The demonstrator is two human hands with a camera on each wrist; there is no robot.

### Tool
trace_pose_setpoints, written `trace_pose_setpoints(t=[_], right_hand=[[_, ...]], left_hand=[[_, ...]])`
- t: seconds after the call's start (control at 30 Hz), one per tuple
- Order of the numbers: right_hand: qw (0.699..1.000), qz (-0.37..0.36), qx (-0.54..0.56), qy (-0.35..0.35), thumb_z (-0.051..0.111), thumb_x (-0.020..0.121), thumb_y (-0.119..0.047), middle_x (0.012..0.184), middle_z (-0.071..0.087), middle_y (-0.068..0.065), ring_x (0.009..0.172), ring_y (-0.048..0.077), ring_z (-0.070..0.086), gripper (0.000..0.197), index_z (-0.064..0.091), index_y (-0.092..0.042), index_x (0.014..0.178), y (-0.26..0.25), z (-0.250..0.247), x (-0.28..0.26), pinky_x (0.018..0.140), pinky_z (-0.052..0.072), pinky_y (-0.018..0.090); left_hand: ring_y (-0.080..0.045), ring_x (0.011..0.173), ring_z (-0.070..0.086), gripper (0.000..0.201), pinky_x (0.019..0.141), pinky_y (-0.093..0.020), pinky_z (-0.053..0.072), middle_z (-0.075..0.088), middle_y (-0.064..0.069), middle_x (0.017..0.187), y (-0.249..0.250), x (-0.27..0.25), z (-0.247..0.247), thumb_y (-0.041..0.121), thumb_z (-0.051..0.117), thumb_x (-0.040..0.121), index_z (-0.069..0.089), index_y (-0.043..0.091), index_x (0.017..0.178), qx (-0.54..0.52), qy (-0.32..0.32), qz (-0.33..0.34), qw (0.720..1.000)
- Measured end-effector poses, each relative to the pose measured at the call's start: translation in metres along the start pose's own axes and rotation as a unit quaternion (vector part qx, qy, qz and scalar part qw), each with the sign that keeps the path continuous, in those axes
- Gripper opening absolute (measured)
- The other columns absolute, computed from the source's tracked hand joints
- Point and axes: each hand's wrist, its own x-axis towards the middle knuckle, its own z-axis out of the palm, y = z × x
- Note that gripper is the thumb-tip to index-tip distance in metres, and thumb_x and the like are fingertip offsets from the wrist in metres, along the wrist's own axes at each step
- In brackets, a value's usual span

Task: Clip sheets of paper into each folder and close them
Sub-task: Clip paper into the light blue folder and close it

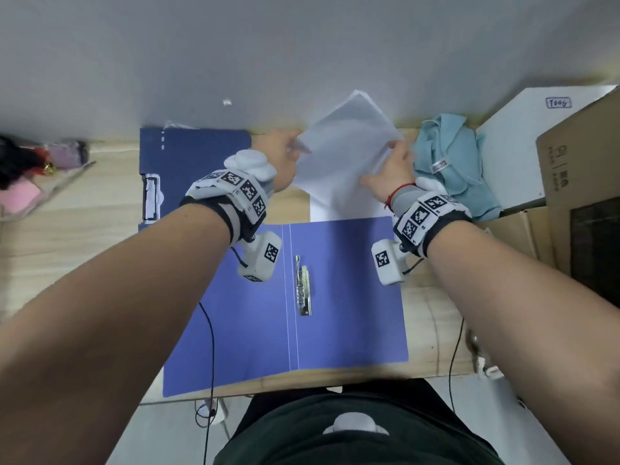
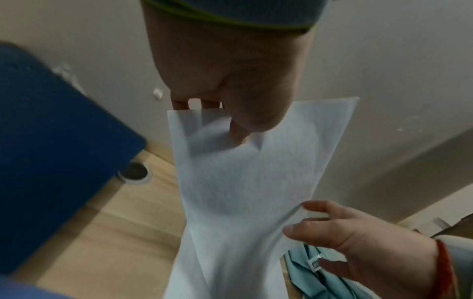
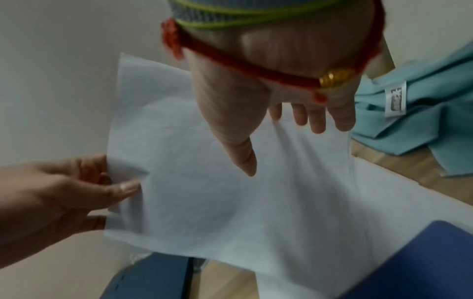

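Note:
Both hands hold a thin sheaf of white paper (image 1: pixel 345 146) lifted and tilted above the far side of the desk. My left hand (image 1: pixel 285 156) pinches its left edge, thumb on top (image 2: pixel 243 125). My right hand (image 1: pixel 389 176) pinches the right edge (image 3: pixel 281 131), thumb over the sheet. More white sheets (image 1: pixel 349 206) lie flat beneath. An open blue folder (image 1: pixel 255 313) lies nearest me with its metal clip (image 1: pixel 303 286) beside the spine. A second, darker blue folder (image 1: pixel 194 162) lies closed at the far left, a clip (image 1: pixel 151 196) at its left edge.
A light blue cloth (image 1: pixel 449 162) is bunched right of the paper. A white box (image 1: pixel 516 142) and a cardboard box (image 1: pixel 583 182) stand at the right. Pink and dark items (image 1: pixel 27 176) sit at the far left. A grey wall (image 1: pixel 235 55) backs the desk.

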Motion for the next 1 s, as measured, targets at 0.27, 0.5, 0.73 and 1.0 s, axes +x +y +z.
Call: trace_pose_setpoints(t=[0.27, 0.5, 0.73, 1.0], right_hand=[[0.988, -0.128, 0.084, -0.009, 0.08, 0.076, -0.023, 0.113, 0.063, 0.006, 0.098, 0.015, 0.056, 0.042, 0.067, -0.014, 0.116, -0.014, -0.039, -0.027, 0.082, 0.042, 0.019], [0.951, -0.138, 0.276, -0.004, 0.069, 0.086, -0.011, 0.103, 0.072, 0.02, 0.09, 0.018, 0.061, 0.017, 0.071, -0.002, 0.1, 0.001, -0.04, -0.048, 0.09, 0.052, 0.046], [0.917, -0.122, 0.377, -0.035, 0.068, 0.082, -0.014, 0.103, 0.071, 0.015, 0.095, 0.025, 0.067, 0.014, 0.068, -0.013, 0.096, 0.004, -0.039, -0.064, 0.093, 0.053, 0.048], [0.947, -0.097, 0.303, -0.056, 0.072, 0.083, 0.0, 0.106, 0.069, 0.009, 0.094, 0.019, 0.065, 0.032, 0.066, 0.003, 0.113, 0.007, -0.044, -0.069, 0.089, 0.053, 0.031]], left_hand=[[-0.019, 0.112, 0.057, 0.027, 0.089, -0.04, 0.026, 0.067, 0.015, 0.111, 0.009, -0.043, -0.052, 0.014, 0.049, 0.092, 0.065, 0.033, 0.106, 0.117, 0.038, 0.067, 0.99], [-0.008, 0.108, 0.061, 0.052, 0.099, -0.031, 0.046, 0.064, 0.014, 0.114, 0.004, -0.071, -0.085, 0.042, 0.077, 0.071, 0.057, 0.033, 0.118, -0.189, 0.192, 0.064, 0.961], [-0.018, 0.091, 0.062, 0.023, 0.089, -0.033, 0.055, 0.069, -0.006, 0.101, -0.001, -0.087, -0.047, 0.003, 0.068, 0.087, 0.067, 0.01, 0.109, -0.303, 0.109, 0.024, 0.946], [-0.025, 0.108, 0.066, 0.036, 0.099, -0.043, 0.051, 0.068, -0.007, 0.118, -0.009, -0.083, -0.01, 0.011, 0.066, 0.088, 0.059, 0.009, 0.124, -0.27, 0.057, -0.059, 0.959]])
